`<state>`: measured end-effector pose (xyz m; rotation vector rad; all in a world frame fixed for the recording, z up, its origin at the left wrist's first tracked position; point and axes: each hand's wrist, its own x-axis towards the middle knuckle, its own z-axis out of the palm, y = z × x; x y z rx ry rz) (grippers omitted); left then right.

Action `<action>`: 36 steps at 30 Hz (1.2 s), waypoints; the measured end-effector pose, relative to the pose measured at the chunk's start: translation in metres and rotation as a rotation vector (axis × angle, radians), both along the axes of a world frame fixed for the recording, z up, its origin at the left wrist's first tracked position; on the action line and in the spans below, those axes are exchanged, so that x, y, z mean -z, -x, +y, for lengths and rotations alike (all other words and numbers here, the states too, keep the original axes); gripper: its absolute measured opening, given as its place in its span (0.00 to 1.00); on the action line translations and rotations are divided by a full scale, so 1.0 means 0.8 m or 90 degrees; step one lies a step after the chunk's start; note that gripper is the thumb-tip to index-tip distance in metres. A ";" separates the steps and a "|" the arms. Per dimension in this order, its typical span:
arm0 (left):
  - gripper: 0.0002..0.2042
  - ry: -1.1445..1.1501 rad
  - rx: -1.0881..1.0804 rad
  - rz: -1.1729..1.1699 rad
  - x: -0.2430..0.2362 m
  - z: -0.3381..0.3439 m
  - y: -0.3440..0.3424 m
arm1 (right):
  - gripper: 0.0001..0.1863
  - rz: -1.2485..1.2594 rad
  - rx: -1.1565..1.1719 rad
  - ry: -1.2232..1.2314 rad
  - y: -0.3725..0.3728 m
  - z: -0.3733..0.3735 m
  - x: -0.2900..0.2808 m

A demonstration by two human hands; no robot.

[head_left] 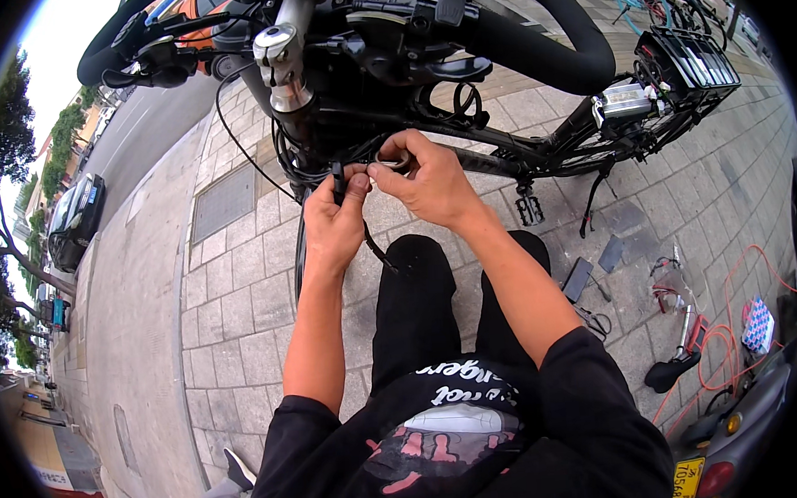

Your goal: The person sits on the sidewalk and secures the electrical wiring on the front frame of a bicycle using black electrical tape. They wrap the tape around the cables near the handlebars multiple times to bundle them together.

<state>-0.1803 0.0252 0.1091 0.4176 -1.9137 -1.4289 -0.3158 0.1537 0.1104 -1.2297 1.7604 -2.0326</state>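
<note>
A black bicycle [492, 147] stands across the pavement in front of my knees, its curved handlebar [541, 48] at the top of the view. My left hand [333, 230] pinches a black cable [373, 243], whose loose end hangs down toward my knee. Beside it, my right hand [433, 182] is closed, thumb and index finger meeting close to the left fingertips. A small rounded thing shows within its curled fingers, too covered to name. Both hands work just below the bundle of black cables [309, 171] at the bicycle's head tube.
At the right, a silver box [625, 102] sits near the rear rack [690, 58]. On the paving lie a dark flat box [578, 278], a bicycle saddle [673, 372] and an orange cord [719, 345]. A parked scooter [742, 438] is at the lower right, another person's shoe [240, 469] lower left.
</note>
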 end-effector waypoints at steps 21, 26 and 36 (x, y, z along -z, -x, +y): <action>0.10 -0.023 -0.037 0.026 -0.001 0.005 -0.012 | 0.13 -0.202 -0.164 -0.020 -0.003 -0.029 0.008; 0.10 -0.026 -0.046 0.027 -0.002 0.007 -0.014 | 0.18 -0.136 -0.168 -0.064 -0.006 -0.025 0.003; 0.14 0.125 -0.115 0.060 0.002 0.013 -0.002 | 0.14 -0.101 -0.218 -0.083 0.021 -0.028 0.010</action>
